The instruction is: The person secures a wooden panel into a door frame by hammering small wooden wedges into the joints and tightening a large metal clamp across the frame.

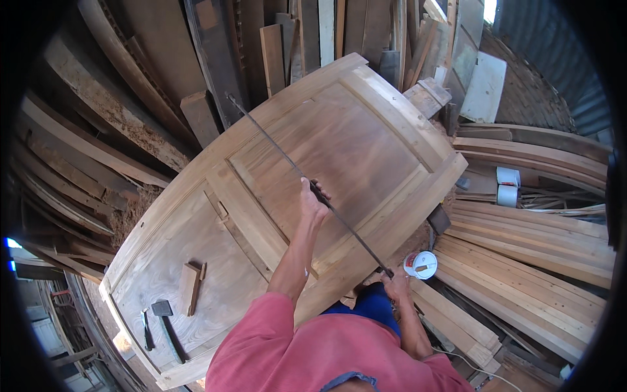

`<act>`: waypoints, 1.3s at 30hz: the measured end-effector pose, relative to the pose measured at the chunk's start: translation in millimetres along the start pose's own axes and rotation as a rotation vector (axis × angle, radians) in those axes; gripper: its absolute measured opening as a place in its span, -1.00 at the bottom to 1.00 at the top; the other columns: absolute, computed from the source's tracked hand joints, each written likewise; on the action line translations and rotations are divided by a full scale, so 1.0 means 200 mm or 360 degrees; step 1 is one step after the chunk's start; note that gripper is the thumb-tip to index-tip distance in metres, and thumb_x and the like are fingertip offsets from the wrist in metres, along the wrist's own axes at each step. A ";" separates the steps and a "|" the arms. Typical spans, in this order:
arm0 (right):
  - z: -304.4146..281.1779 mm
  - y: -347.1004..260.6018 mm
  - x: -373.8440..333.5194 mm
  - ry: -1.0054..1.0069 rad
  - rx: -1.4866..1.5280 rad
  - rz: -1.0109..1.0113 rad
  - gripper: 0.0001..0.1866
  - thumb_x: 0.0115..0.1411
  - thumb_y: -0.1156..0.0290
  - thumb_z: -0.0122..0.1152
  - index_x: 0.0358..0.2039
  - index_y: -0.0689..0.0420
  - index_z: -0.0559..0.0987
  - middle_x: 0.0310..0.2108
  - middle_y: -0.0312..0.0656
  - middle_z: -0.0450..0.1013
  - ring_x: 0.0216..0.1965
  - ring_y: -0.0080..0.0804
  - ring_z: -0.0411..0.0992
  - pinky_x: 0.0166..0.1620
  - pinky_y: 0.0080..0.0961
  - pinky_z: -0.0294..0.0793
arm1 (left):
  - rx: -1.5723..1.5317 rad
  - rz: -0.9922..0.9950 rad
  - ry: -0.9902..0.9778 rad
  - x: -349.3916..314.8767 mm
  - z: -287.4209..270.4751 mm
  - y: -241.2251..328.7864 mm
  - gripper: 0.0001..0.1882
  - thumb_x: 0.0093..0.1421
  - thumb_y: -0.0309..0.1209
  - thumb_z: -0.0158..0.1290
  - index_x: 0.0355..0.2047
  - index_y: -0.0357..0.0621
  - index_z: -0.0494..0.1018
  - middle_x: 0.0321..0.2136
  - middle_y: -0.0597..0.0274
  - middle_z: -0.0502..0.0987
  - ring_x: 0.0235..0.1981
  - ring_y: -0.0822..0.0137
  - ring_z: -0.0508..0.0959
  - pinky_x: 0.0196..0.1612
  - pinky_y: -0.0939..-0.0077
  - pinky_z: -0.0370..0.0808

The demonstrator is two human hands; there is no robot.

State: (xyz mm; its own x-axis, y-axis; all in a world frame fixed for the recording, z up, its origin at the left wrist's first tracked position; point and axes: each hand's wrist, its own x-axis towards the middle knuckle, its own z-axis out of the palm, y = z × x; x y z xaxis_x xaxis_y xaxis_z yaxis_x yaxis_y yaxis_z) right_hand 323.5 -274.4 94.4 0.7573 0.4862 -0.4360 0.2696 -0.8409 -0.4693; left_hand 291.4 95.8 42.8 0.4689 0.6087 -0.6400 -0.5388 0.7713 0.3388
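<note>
A wooden panel door [326,140] lies flat and slanted in front of me. A long, thin, dark bar clamp [268,136] stretches across its width, from the far edge to the near edge. My left hand [315,198] is wrapped round the bar near its middle, above the door's panel. At the bar's near end, beside the door's edge, my right hand [396,286] is closed on it; the fingers partly hide that end. On the door's left part rest a wood block [190,289], a hammer-like tool [171,330] and a slim hand tool [147,331].
Just right of my right hand stands a white bucket [420,264] with a stick-like piece in it. Stacked planks [522,268] fill the right side. Boards [117,104] lean and lie at the far left. Two white containers [507,186] sit beyond the door's right end.
</note>
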 end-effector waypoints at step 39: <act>-1.61 0.91 1.30 0.0092 0.0148 0.0021 -0.44 0.09 -0.15 0.27 -0.46 0.21 0.63 -0.53 0.14 0.51 -0.39 0.15 0.53 -0.31 -0.06 0.44 | 0.0199 -0.0076 0.0087 0.93 1.35 -1.55 -0.76 0.38 -0.25 0.04 -0.14 -0.04 0.25 -0.38 0.14 0.54 -0.44 0.19 0.56 -0.43 0.23 0.55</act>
State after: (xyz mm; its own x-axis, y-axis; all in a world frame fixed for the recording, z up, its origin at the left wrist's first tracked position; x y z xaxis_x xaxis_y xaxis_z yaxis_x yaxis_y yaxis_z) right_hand 761.6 -377.1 142.7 0.7943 0.4583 -0.3988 0.2050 -0.8201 -0.5343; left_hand 735.0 20.5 5.9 0.4514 0.5625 -0.6927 -0.4240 0.8183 0.3882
